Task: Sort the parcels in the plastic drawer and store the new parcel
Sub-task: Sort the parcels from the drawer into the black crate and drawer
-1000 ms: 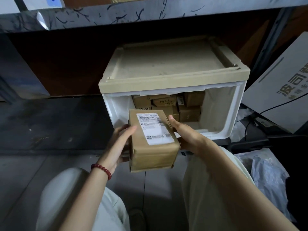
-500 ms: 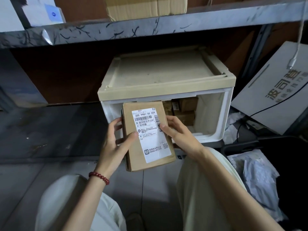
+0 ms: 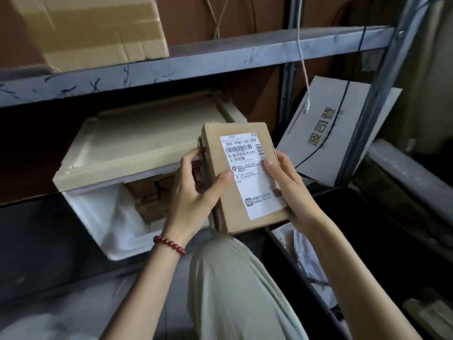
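Observation:
A brown cardboard parcel [image 3: 241,212] with a white shipping label is held upright in front of me, label side up. My left hand [image 3: 196,192] grips its left edge, thumb on the label. My right hand [image 3: 286,185] grips the right edge, thumb also on the label. Behind and to the left, the plastic drawer [image 3: 103,217] stands open under its beige lid. Several small brown parcels [image 3: 152,195] lie inside it, partly hidden by my left hand.
The drawer sits under a grey metal shelf [image 3: 220,57] that carries a large cardboard box [image 3: 93,28]. A white charging cable [image 3: 305,77] dangles at the right beside a leaning white printed box [image 3: 326,133]. Crumpled plastic [image 3: 304,249] lies on the floor at the right.
The parcel has been raised and tilted so its label faces me, and it has shifted right of the drawer opening. My view has turned right and upward, closer to the shelf.

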Motion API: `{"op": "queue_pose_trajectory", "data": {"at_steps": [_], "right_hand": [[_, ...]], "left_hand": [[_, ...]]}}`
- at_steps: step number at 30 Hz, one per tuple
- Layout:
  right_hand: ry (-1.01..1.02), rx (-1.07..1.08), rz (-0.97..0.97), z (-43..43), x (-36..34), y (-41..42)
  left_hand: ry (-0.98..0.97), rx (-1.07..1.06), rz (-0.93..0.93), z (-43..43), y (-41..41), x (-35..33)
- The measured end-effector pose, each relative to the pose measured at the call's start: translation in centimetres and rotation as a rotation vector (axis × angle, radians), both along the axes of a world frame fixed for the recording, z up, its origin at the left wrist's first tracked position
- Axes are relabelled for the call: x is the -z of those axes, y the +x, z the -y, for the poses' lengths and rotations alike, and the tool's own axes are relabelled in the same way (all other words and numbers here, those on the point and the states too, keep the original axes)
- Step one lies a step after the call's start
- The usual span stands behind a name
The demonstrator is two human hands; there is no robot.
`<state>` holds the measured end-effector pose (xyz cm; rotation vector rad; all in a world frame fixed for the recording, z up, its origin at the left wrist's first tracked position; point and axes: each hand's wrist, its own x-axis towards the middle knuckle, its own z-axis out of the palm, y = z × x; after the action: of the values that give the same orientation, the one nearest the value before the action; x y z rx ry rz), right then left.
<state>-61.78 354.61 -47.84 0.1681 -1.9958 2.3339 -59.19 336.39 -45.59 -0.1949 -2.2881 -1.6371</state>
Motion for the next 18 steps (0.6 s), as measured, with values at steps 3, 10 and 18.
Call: {"op": "queue_pose_trajectory", "data": {"at_steps": [3,10,18], "right_hand": [[-0.007,0.099,0.017,-4.1,0.0,0.7],[-0.020,0.364,0.009,-13.9,1.2,2.8],[-0.056,0.601,0.081,-21.8,4.3,5.8]], "left_hand": [[0.023,0.094,0.029,-4.3,-1.4,0.2],[0.041,0.319,0.129,-15.1,-3.6,1.8],[0.086,0.520,0.229,-24.6,-3.9,4.8]]}}
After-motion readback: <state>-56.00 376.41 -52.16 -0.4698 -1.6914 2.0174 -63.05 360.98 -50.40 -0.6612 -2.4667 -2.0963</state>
